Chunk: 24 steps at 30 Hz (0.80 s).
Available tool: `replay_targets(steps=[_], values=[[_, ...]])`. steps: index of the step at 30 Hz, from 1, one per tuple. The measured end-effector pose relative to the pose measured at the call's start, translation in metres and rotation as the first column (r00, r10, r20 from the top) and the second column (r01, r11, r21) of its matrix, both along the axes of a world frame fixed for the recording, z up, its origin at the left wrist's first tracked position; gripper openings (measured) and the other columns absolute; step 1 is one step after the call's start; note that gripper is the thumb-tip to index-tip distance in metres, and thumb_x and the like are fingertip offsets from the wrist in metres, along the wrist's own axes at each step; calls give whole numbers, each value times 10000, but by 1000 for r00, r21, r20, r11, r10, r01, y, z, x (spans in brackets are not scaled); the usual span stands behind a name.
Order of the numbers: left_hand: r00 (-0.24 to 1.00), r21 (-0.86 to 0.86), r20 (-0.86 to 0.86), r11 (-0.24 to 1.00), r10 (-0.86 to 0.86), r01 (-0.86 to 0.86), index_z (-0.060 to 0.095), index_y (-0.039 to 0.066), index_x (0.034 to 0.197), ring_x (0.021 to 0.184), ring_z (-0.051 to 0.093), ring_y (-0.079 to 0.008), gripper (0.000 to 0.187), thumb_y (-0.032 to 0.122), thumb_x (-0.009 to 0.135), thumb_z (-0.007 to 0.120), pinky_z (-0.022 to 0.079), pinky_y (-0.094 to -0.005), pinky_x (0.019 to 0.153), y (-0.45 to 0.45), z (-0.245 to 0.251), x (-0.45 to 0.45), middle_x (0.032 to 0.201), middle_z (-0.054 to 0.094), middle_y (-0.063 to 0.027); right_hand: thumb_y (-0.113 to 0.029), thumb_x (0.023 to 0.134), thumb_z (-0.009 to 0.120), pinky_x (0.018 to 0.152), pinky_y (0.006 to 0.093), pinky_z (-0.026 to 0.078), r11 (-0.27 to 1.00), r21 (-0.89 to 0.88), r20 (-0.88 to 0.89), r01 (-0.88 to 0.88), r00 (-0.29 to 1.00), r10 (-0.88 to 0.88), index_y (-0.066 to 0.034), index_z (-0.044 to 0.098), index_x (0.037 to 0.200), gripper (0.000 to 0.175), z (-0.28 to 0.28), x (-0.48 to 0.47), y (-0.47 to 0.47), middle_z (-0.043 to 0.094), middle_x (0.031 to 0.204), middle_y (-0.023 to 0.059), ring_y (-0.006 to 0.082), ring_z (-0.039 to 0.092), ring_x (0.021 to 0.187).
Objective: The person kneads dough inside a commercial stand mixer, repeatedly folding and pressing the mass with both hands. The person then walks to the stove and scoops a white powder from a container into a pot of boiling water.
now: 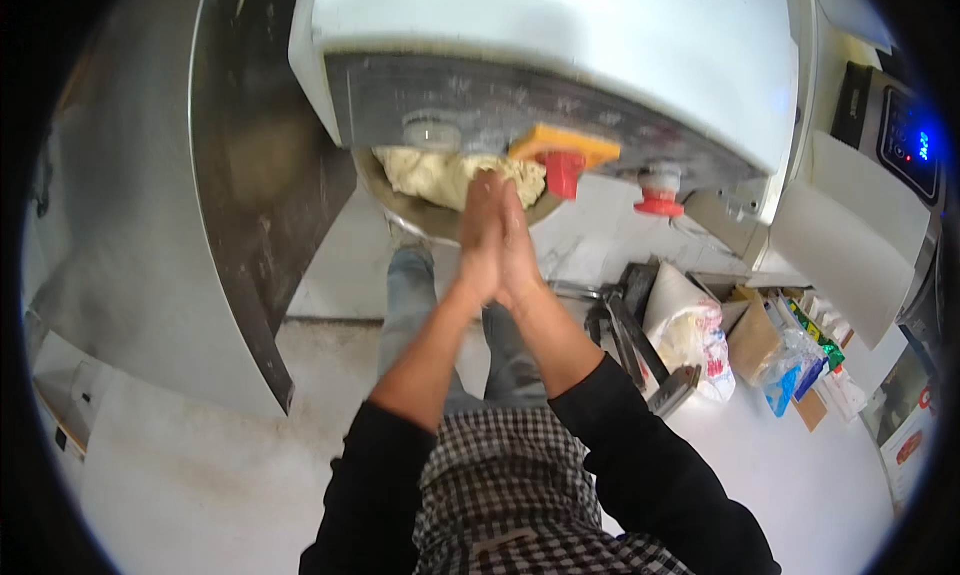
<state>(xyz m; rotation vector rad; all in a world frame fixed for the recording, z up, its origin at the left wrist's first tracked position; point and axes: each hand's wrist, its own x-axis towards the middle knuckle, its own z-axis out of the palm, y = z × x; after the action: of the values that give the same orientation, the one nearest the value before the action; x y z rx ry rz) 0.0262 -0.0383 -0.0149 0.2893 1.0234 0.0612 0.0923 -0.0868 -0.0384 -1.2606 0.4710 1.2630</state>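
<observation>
My left hand [482, 237] and my right hand [517, 237] are pressed palm to palm, fingers straight and pointing away from me. Motion blurs them a little, and I see nothing held between them. Their fingertips overlap the view of a metal mixing bowl [420, 228] with a lumpy mass of pale dough [427, 176] inside. The far part of the bowl is hidden beneath the white head of a dough mixer [555, 19]. On its dark control panel [480, 98] sit a red rotary switch on a yellow plate [562, 171] and a red mushroom-shaped button [659, 200].
A tall metal panel [142, 200] stands close on the left. To the right, a white printed sack [690, 335] and several packets [795, 350] lie beside black metal bars [626, 327]. An appliance with a lit blue display [904, 139] stands at far right.
</observation>
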Motion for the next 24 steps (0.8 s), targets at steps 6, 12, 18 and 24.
replay_targets(steps=[6,12,18,24], values=[[975,-177,-101,961,196,-212,435,82,1543,1386,516,-319,742,637,1071,298,427,-418,1141,34,-28,-25,1496,534,-149,-688,1046,325,972,530,550,810,440,-432,387,882,-187,-151,286,1639,801,48,-10,-13,393,1606,230,427,505,1381],[623,-656,577,754,528,-30,583,42,1298,1125,651,-242,493,459,1101,408,537,-383,992,9,-36,-32,1180,662,-111,-582,1091,317,582,356,595,713,557,-517,426,850,-103,-17,470,1517,724,11,-13,-21,718,1125,267,332,743,830],[938,-158,-150,929,312,-334,604,76,1285,1153,637,-155,378,365,1113,433,514,-341,997,-12,-23,-26,1236,670,-59,-177,1051,527,583,369,564,927,-114,873,-357,409,265,-26,657,1242,275,-4,-22,-15,702,816,148,293,654,609],[961,148,-216,978,174,-144,264,8,1604,1466,401,-263,696,419,1093,498,334,-412,1196,-24,22,-29,1576,384,-169,-192,921,674,1091,517,439,521,-727,668,-448,-286,687,-112,591,1411,503,-19,5,-14,490,1515,189,386,481,1388]])
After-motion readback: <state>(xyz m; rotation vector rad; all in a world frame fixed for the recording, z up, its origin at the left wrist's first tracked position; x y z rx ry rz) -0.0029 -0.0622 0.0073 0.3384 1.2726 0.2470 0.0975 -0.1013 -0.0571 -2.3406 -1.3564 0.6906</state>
